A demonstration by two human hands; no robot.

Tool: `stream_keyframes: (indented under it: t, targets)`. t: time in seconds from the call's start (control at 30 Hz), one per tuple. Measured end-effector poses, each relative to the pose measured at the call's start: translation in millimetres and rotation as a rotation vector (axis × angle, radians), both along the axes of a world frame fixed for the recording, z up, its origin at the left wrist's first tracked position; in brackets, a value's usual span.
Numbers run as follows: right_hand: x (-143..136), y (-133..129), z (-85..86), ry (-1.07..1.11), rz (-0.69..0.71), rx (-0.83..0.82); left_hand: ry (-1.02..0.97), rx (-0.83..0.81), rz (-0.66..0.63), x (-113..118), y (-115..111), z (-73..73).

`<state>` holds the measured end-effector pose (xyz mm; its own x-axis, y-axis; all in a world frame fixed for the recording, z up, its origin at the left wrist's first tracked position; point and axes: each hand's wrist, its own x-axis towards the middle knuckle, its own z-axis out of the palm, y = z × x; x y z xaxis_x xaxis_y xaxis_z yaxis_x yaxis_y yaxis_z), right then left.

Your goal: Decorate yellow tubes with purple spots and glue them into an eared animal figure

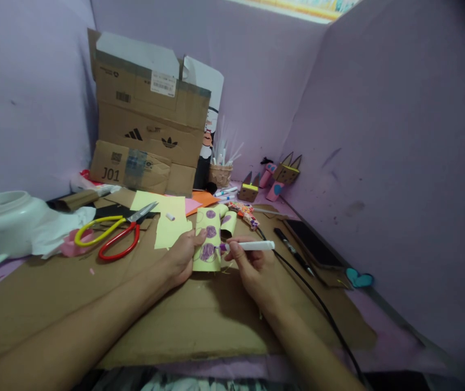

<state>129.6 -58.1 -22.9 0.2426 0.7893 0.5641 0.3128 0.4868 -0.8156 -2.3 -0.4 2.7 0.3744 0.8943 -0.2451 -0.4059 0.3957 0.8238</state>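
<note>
Left hand (pixel 180 258) part-closed on yellow paper (pixel 208 265), left edge; right hand (pixel 256 274) pinches marker (pixel 259 246) just beside. Paper looks light, creasable: grip edges gently.

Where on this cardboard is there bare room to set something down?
Bare cardboard lies between the left forearm and right forearm, and between the left forearm and scissors, save a pink scrap. Crowded: beyond the left hand, with yellow paper; at right, with a pen and phone.
</note>
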Motion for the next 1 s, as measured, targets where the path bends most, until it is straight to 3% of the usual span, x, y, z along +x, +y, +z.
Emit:
stream_keyframes:
  t: [1.0]
  targets:
    - [0.3,-3.4,6.8,-0.059,-0.041,-0.038,0.020,-0.022,0.010,1.2,-1.6,3.7]
